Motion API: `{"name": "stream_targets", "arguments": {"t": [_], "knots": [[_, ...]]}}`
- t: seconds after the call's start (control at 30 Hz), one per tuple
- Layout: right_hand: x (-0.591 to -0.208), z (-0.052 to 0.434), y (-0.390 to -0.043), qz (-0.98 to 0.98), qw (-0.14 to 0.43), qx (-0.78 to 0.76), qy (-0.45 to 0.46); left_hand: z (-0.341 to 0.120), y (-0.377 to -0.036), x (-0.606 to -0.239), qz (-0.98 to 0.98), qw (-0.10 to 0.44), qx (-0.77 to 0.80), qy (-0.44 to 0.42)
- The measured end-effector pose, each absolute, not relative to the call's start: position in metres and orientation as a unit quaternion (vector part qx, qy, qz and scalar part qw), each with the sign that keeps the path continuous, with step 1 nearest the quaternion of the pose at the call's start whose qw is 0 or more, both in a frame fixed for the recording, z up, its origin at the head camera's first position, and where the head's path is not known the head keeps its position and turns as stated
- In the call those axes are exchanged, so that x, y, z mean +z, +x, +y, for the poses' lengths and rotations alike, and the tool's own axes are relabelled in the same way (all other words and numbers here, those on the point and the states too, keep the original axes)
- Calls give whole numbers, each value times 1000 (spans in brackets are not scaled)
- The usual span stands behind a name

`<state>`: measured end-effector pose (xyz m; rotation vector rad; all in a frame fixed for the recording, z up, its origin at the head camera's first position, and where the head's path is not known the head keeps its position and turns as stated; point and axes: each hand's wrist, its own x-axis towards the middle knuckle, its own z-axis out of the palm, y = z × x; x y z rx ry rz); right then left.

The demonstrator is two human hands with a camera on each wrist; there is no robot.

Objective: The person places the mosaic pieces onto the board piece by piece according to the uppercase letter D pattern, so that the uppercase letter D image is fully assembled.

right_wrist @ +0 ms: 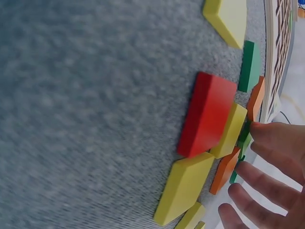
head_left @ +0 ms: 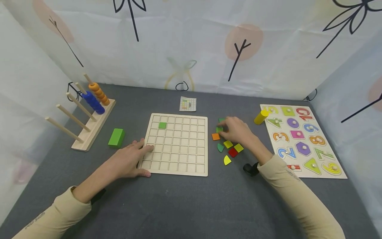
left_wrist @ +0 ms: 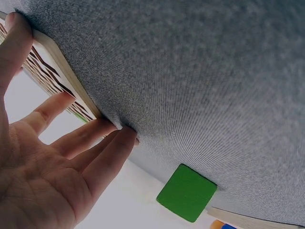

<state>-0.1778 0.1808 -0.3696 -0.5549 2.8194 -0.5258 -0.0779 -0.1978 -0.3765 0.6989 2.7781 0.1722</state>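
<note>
Green tile (head_left: 219,129) sits pinched in your right hand (head_left: 237,130) fingers, right of the grid board (head_left: 176,144), which your flat, open left hand (head_left: 131,160) steadies at its near-left corner.

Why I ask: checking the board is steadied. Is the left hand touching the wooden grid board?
Touching. The head view shows the left hand with fingers lying on the wooden grid board at its left edge; the left wrist view shows the thumb against its edge.

I see beige long sleeves on both arms, and what looks like a black strap at each wrist.
</note>
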Motion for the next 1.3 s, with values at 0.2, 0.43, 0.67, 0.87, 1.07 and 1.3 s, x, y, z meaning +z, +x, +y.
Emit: {"name": "stream_targets", "arguments": {"t": [0.2, 0.43, 0.67, 0.87, 1.07, 1.3], "knots": [[-371, 185, -174, 952, 111, -197, -206, -197, -78, -376, 959, 135, 61, 242], [-371, 186, -177, 948, 120, -211, -207, -198, -79, -378, 959, 133, 58, 244], [-372, 185, -180, 944, 130, -216, -211, -197, -78, -378, 960, 130, 54, 244], [-371, 182, -181, 942, 137, -222, -210, -197, -77, -377, 959, 130, 54, 244], [-369, 179, -182, 945, 146, -214, -201, -198, -77, -376, 959, 126, 54, 248], [-368, 177, -182, 946, 153, -203, -200, -198, -77, -376, 960, 127, 54, 245]]}}
